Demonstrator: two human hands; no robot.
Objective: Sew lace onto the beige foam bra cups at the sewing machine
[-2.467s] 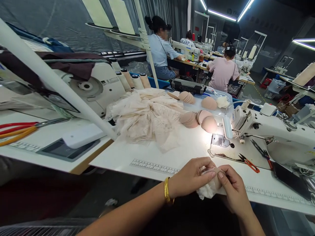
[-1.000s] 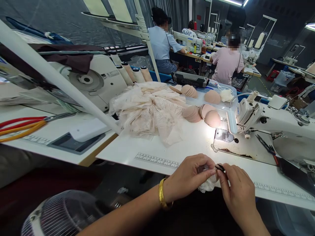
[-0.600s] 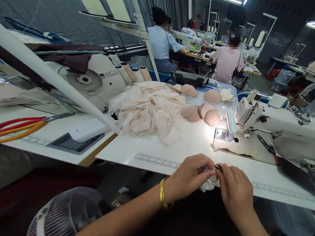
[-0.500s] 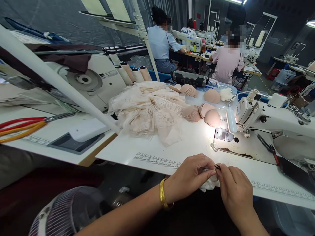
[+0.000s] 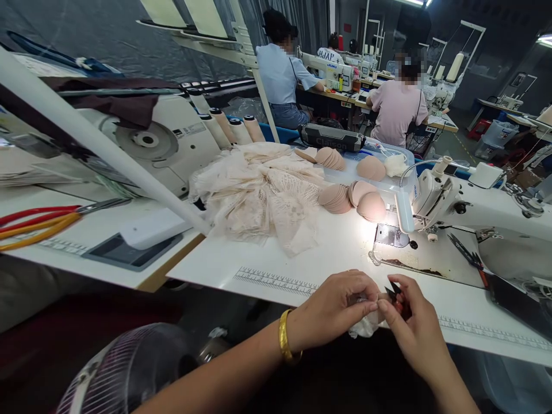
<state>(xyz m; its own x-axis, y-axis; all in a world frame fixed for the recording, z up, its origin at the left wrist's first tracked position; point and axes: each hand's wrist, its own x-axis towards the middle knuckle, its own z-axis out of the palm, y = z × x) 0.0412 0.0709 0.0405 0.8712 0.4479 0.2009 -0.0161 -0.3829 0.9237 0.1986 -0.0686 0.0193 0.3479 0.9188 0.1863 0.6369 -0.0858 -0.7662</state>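
My left hand (image 5: 334, 307), with a gold bangle at the wrist, is closed on a small white lace piece (image 5: 365, 326) at the near edge of the white sewing table (image 5: 328, 259). My right hand (image 5: 409, 328) is closed on small black thread snips (image 5: 393, 291), whose blades sit apart right beside the lace and my left fingertips. Most of the lace is hidden between my two hands.
A pile of cream lace (image 5: 259, 195) and stacks of beige bra cups (image 5: 351, 198) lie mid-table. A white sewing machine (image 5: 474, 221) with a lit lamp stands at right. Red and yellow scissors (image 5: 38, 221) lie at left, a fan (image 5: 125, 374) below. Other people sew in the background.
The orange-handled snips left the table beside the machine and snips now sit in my right hand. Their blades, shut against the lace a moment ago, have lifted slightly and spread.
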